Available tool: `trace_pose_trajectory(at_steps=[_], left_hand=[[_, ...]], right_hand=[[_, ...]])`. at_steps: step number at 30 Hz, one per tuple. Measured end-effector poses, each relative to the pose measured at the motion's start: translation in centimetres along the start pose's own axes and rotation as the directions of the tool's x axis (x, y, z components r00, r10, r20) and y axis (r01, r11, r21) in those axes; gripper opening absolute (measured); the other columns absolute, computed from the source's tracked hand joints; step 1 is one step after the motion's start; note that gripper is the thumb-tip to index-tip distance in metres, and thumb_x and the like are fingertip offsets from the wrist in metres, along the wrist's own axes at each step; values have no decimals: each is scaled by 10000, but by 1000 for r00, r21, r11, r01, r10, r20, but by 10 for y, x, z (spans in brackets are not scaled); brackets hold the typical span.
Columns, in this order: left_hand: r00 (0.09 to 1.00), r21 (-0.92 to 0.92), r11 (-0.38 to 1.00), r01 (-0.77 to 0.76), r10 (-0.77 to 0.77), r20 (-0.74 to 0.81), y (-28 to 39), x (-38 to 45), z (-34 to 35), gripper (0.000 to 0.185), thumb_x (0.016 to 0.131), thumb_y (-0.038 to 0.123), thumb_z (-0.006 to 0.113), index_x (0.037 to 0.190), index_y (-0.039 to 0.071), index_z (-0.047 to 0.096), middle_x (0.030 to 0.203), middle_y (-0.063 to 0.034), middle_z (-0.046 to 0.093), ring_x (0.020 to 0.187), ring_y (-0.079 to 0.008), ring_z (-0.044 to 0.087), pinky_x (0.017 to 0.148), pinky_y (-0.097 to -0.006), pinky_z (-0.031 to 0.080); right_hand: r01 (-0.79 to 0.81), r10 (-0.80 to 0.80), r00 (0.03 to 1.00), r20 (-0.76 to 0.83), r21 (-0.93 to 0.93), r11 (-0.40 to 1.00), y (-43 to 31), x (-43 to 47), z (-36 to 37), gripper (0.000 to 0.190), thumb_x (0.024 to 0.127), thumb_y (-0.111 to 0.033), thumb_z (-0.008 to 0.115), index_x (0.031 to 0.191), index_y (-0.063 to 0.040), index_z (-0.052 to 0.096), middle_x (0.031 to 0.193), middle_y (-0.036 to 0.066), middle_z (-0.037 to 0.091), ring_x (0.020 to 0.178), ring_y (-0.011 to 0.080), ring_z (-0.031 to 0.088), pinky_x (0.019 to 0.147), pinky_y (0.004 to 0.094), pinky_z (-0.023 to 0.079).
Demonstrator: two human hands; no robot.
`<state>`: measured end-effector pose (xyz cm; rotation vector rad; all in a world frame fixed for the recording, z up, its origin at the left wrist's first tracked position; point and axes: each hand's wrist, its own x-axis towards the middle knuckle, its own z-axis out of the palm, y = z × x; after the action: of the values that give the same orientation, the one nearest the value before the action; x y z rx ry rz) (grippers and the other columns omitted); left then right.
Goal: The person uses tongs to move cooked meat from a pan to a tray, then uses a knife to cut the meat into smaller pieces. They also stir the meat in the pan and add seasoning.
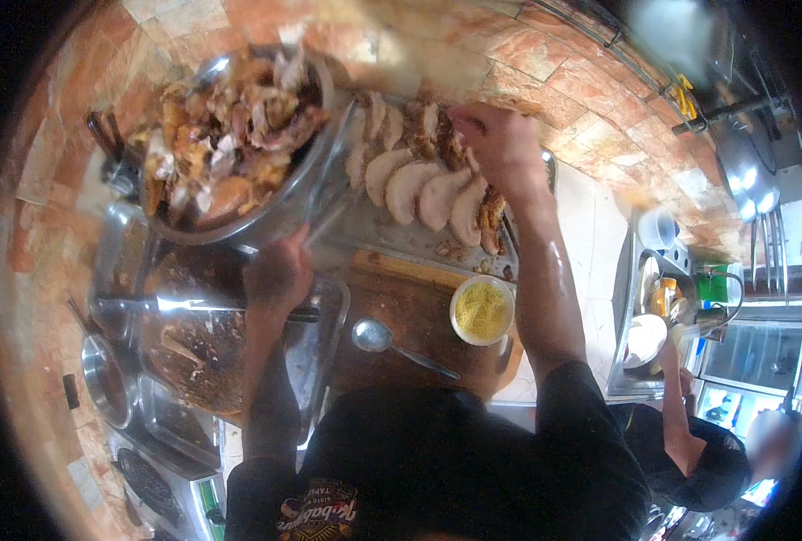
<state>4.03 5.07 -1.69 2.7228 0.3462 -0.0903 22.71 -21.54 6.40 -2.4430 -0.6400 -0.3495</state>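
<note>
My right hand (pixel 499 142) is over the back right of a metal tray (pixel 401 237), above browned slices of meat (pixel 435 128). Its fingers are drawn together; whether they pinch anything cannot be seen. Pale round meat slices (pixel 408 193) overlap in rows on this tray. My left hand (pixel 286 267) is curled beside the tray's left side, below a large metal bowl (pixel 239 230) heaped with cooked meat pieces (pixel 225 149). What it grips, if anything, is blurred. A white bowl of yellow granules (pixel 482 310) and a metal spoon (pixel 374 336) rest on a wooden board (pixel 401 297).
A knife (pixel 171 306) lies across a round, scrap-strewn chopping board (pixel 191 351) at left. Nearby are a steel saucepan (pixel 107 382) and a metal tray (pixel 337 304). At right, another person's hand (pixel 671 351) is at a sink (pixel 634 385) holding dishes. A tiled wall (pixel 577 88) borders the counter.
</note>
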Motion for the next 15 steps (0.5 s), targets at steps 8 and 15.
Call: trace_pose_trajectory(at_steps=[8, 15], left_hand=[[997, 55, 996, 71, -71, -5, 0, -12, -13, 402, 889, 196, 574, 1289, 152, 592, 1001, -224, 667, 959, -407, 639, 832, -509, 502], [999, 17, 999, 44, -43, -18, 0, -15, -23, 419, 888, 204, 586, 1306, 169, 582, 997, -225, 672, 974, -408, 639, 851, -494, 499]], right_hand=[[-496, 463, 789, 404, -26, 868, 27, -137, -37, 194, 901, -104, 610, 1045, -16, 707, 806, 130, 717, 719, 166, 699, 683, 308, 549], [-219, 210, 932, 295, -1, 976, -10, -252, -7, 356, 838, -104, 669, 1191, -151, 644, 1172, 109, 631, 1046, 293, 631, 900, 392, 512]])
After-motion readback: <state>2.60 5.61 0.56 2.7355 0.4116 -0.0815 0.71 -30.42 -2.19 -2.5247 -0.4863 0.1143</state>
